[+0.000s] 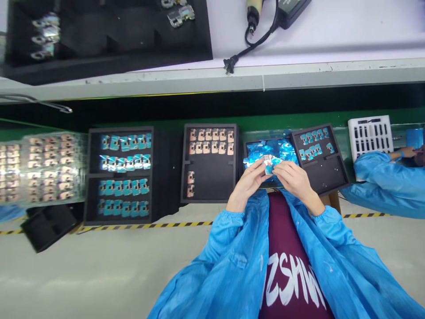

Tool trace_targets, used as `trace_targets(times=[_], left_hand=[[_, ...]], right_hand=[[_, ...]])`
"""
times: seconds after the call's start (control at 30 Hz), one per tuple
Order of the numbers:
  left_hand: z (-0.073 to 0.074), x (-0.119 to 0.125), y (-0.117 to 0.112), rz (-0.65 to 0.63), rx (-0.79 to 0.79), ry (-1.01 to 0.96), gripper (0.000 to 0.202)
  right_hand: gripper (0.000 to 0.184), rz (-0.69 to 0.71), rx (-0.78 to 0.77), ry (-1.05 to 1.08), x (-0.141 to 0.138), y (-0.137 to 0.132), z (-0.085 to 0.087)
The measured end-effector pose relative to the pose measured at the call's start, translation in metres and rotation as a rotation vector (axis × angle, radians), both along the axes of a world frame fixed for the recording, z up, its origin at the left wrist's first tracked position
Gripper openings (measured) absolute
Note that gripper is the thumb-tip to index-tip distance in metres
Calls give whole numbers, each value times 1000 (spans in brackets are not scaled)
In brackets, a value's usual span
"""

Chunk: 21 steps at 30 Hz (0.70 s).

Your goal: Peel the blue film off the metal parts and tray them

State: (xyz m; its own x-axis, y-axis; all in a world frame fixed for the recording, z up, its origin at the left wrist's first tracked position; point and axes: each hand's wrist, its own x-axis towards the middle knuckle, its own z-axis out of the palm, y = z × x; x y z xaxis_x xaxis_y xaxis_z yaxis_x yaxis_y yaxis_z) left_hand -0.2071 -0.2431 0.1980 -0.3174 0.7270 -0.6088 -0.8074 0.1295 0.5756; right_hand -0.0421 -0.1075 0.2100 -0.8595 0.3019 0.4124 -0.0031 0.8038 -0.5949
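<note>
Between my two hands is a small flat metal part (267, 163), with blue film on its lower side. My left hand (248, 184) pinches its left edge between thumb and fingers. My right hand (294, 179) has its fingertips closed at the right edge of the same part. Both hands are above a dark tray with a heap of crumpled blue film (283, 150). Just right of the heap, a black tray (327, 175) holds several parts covered in blue film. To the left, another black tray (212, 179) holds rows of copper-coloured parts.
Farther left stand a large black tray (128, 176) of blue-filmed parts and clear trays (49, 170) of copper-coloured parts. Beyond is a raised shelf (318, 71) with an electric screwdriver (253, 13) and plug (229, 64). A co-worker's sleeve (381, 181) is near a white rack (371, 135).
</note>
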Motion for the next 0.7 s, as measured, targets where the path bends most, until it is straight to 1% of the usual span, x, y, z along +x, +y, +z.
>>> trace_targets(times=[0.1, 0.17, 0.2, 0.27, 0.33, 0.4, 0.43, 0.5, 0.53, 0.6, 0.7], left_hand=[[-11, -5, -1, 33, -27, -16, 38], [-24, -10, -4, 102, -70, 56, 40], [-32, -15, -8, 152, -103, 120, 42], [-50, -29, -22, 265, -203, 276, 44], [-69, -48, -45, 349, -362, 424, 43], [-86, -70, -75, 388, -530, 509, 38], [-92, -80, -91, 399, -597, 527, 36], [-103, -98, -123, 423, -684, 532, 32], [-107, -106, -137, 438, -711, 534, 31], [-113, -120, -161, 457, -763, 554, 30], [-122, -139, -184, 458, -831, 617, 28]], right_hand=[[28, 29, -5, -6, 5, -10, -9], [25, 16, -17, 0, 8, -18, -20], [23, -10, -51, -2, 8, -21, -29], [18, -116, -194, -52, 7, -25, -54], [19, -266, -405, -220, 1, -22, -88], [22, -375, -561, -427, -12, -14, -127], [23, -398, -594, -499, -21, -10, -146], [25, -401, -600, -565, -39, -2, -178], [26, -392, -590, -570, -46, 1, -190], [28, -369, -567, -578, -56, 3, -205], [37, -341, -510, -563, -56, 1, -211]])
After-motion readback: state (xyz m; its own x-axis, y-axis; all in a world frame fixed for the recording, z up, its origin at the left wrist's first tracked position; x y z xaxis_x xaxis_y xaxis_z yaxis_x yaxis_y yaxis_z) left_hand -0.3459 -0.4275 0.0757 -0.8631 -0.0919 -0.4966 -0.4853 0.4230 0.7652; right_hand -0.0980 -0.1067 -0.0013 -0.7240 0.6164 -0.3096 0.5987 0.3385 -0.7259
